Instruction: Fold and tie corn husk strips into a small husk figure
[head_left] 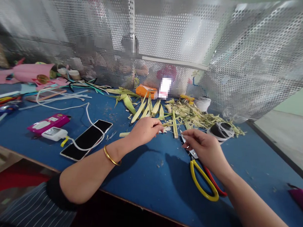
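My left hand (146, 129), with a gold bangle at the wrist, is held over the table with thumb and fingers pinched together. Whatever lies between those fingers is too small to make out. To its right, my right hand (201, 143) also pinches, and what it grips is too fine to tell. Scissors with yellow and red handles (204, 181) lie partly under my right hand. Just beyond both hands are pale green corn husk strips (175, 124) and a heap of husk shreds (196, 115). A dark spool wound with white cord (221, 131) stands beyond my right hand.
A blue table (149, 179) carries a phone (88, 139), a white device on a cable (54, 134), and a magenta packet (49, 123) at left. An orange packet (146, 91) sits at the back, before a perforated metal screen (169, 34). People are behind it.
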Tool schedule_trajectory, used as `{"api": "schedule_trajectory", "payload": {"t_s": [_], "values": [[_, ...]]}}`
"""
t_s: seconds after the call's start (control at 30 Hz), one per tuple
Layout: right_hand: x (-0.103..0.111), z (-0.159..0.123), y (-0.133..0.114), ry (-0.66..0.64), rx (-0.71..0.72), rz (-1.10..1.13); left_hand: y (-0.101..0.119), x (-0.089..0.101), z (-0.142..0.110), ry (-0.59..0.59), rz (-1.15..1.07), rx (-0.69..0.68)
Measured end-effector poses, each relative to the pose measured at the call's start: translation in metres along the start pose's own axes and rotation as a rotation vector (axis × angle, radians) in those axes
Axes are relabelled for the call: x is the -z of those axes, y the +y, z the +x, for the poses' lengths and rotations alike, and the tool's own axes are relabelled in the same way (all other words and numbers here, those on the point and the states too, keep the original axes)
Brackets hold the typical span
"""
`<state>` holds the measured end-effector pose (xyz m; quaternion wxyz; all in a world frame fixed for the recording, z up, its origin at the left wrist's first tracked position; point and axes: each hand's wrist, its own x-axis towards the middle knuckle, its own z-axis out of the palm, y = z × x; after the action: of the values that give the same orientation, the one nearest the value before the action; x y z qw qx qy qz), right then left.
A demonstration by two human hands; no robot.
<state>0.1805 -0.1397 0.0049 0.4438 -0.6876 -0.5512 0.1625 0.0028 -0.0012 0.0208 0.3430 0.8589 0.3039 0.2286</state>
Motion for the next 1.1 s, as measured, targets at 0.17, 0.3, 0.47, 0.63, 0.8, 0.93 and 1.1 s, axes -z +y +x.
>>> {"api": "schedule_trajectory", "payload": {"t_s": [0.17, 0.3, 0.47, 0.63, 0.8, 0.93, 1.1], "values": [[0.005, -0.014, -0.008, 0.038, 0.534, -0.749, 0.0, -0.004, -0.001, 0.011, 0.359, -0.103], [0.007, -0.02, -0.015, 0.172, 0.746, -0.974, 0.001, -0.015, -0.007, -0.143, 0.502, -0.311], [0.01, -0.009, -0.006, 0.09, 0.65, -0.773, 0.005, -0.022, -0.015, -0.372, 0.522, -0.649], [0.008, 0.006, 0.012, -0.082, 0.241, -0.207, 0.008, -0.014, -0.013, -0.282, 0.242, -0.658], [-0.016, 0.001, 0.02, -0.1, 0.089, 0.018, 0.004, -0.013, -0.009, 0.052, 0.102, -0.501], [-0.033, -0.015, 0.008, -0.041, 0.349, -0.262, -0.002, -0.018, -0.006, 0.162, 0.211, -0.309], [-0.028, -0.025, -0.013, 0.114, 0.776, -0.797, -0.002, -0.027, -0.011, -0.016, 0.553, -0.406]]}}
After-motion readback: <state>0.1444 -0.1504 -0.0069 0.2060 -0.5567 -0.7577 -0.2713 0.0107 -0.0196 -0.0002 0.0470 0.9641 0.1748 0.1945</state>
